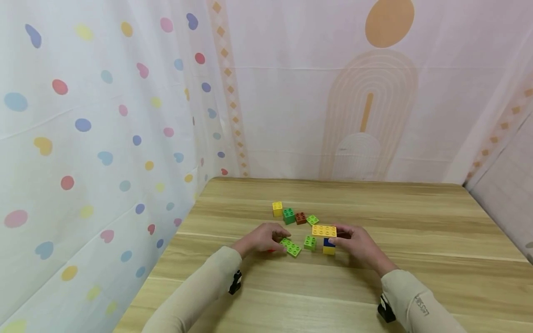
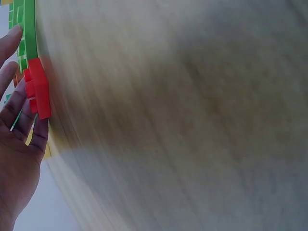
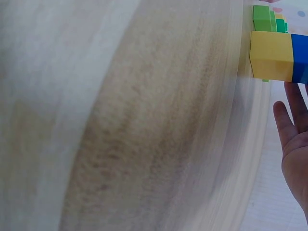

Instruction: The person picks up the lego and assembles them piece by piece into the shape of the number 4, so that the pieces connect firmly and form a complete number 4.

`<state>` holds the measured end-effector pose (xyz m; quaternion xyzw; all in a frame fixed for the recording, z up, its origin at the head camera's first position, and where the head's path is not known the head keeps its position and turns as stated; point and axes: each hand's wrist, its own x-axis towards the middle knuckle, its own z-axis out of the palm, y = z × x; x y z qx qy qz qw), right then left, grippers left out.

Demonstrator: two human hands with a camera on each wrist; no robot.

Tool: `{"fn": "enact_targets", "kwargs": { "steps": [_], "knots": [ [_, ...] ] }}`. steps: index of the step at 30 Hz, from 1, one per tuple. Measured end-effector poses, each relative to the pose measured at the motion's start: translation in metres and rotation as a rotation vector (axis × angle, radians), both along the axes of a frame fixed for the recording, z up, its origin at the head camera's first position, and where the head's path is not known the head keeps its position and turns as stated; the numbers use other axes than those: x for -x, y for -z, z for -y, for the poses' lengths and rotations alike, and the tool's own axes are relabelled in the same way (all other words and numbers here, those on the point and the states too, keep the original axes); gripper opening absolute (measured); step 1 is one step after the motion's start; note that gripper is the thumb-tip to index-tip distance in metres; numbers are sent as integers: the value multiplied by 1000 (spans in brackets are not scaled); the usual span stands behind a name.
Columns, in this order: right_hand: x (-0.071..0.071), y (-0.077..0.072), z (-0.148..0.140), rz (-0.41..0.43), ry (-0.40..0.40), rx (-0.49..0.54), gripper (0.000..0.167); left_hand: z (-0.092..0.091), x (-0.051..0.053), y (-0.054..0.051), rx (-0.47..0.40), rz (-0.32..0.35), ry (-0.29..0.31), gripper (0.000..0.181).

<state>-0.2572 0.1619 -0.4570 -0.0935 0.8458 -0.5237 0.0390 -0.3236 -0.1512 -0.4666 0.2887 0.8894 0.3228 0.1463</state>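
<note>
My right hand (image 1: pixel 356 241) holds a small stack of toy building bricks, thumb at its near side and fingers behind. The stack has a yellow brick (image 1: pixel 329 250) at the bottom, a blue brick (image 3: pixel 300 57) above it and a long orange-yellow brick (image 1: pixel 324 231) across the top, overhanging to the left. My left hand (image 1: pixel 266 237) is spread low over a red brick (image 2: pixel 41 89), fingers around its far side. A long light-green brick (image 1: pixel 290 247) lies beside the red one, close to the left thumb. The red brick is mostly hidden in the head view.
Between the hands stands a light-green square brick (image 1: pixel 310 243). Farther back, a yellow brick (image 1: pixel 277 209), a dark-green brick (image 1: pixel 288 216), a brown brick (image 1: pixel 300 218) and a flat light-green brick (image 1: pixel 312 220) form a loose row on the wooden table (image 1: pixel 374 300). Patterned curtains (image 1: pixel 283 115) hang behind.
</note>
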Motion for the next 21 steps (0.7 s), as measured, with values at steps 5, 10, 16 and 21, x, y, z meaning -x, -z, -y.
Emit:
{"fn": "enact_targets", "kwargs": {
  "steps": [5, 10, 16, 21],
  "knots": [
    [0, -2, 0, 1, -7, 27, 49, -1, 2, 1, 52, -59, 42, 45],
    [0, -1, 0, 13, -14, 41, 48, -1, 1, 3, 94, -108, 69, 42],
    [0, 0, 0, 6, -2, 26, 49, -3, 4, 7, 126, -129, 60, 35],
    [1, 1, 0, 8, -1, 33, 49, -3, 3, 7, 64, -97, 17, 31]
  ]
}}
